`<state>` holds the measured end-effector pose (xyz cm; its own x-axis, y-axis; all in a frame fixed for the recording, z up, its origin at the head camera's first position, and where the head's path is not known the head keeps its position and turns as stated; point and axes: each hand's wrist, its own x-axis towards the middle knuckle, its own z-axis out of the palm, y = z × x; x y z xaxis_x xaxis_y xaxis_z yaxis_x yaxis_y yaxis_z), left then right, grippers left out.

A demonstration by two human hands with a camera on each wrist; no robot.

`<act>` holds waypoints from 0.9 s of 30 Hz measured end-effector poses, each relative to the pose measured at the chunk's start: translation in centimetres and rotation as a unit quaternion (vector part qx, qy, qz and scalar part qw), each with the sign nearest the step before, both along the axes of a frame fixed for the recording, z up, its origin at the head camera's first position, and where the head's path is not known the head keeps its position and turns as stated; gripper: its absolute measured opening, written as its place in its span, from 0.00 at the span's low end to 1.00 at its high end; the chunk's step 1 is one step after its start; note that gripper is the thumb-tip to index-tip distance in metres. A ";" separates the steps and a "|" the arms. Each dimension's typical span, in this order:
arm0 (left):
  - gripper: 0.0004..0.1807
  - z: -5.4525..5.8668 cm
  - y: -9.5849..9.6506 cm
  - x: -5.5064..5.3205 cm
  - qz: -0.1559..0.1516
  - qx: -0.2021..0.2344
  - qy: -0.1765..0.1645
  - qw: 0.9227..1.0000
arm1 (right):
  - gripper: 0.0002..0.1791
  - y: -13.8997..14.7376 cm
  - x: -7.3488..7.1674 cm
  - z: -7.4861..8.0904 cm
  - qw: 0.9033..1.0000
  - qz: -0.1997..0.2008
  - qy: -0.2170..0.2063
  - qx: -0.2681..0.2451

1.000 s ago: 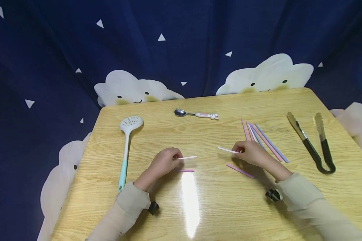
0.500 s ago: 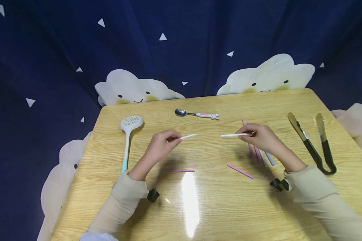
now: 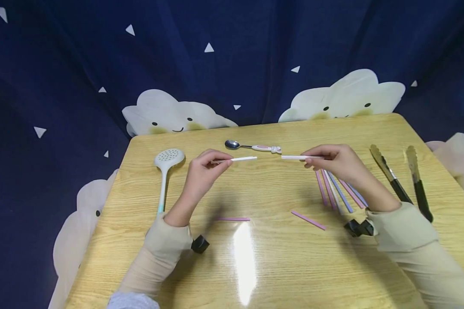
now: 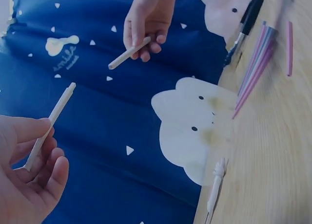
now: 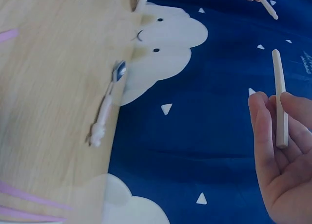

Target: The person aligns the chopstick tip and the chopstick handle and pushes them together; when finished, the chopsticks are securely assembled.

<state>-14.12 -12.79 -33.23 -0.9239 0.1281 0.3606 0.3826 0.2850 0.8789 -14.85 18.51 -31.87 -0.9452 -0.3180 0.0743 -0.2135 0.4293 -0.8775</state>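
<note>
My left hand (image 3: 202, 178) pinches a thin white straw-like stick (image 3: 245, 159) between thumb and fingers; its far end narrows to a small stepped tip in the left wrist view. Opposite, my right hand (image 3: 344, 165) pinches another white straw-like stick (image 3: 291, 157), seen along most of its length in the right wrist view. Both sticks are raised above the table, nearly level, with their free ends pointing at each other across a small gap. Below them on the table lie two loose pink sticks, one to the left (image 3: 233, 219) and one to the right (image 3: 308, 220).
Several pink, white and blue sticks (image 3: 344, 195) lie fanned under the right forearm. A spoon (image 3: 261, 148) with a rabbit-shaped handle end lies behind the hands. A slotted skimmer (image 3: 169, 159) is at left, black-handled tongs (image 3: 401, 189) at right. A dark blue curtain (image 3: 255, 56) hangs behind.
Both hands have risen from near the tabletop and moved away toward the spoon, each carrying its white stick. The two sticks have come closer to one line.
</note>
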 end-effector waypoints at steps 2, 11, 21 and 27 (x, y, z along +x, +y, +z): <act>0.08 0.2 0.2 0.0 -0.007 0.018 -0.014 1.000 | 0.15 -0.2 0.0 0.3 1.000 0.007 0.004 -0.009; 0.07 0.8 1.3 0.3 -0.046 0.054 -0.069 0.995 | 0.14 -0.9 0.1 1.1 1.000 0.020 0.016 -0.016; 0.07 0.8 1.8 0.3 -0.059 0.022 -0.079 0.995 | 0.14 -1.4 0.4 1.4 1.000 0.024 0.009 -0.010; 0.07 0.9 1.9 0.4 -0.061 0.020 -0.078 0.995 | 0.14 -1.6 0.5 1.4 0.999 0.035 -0.007 -0.019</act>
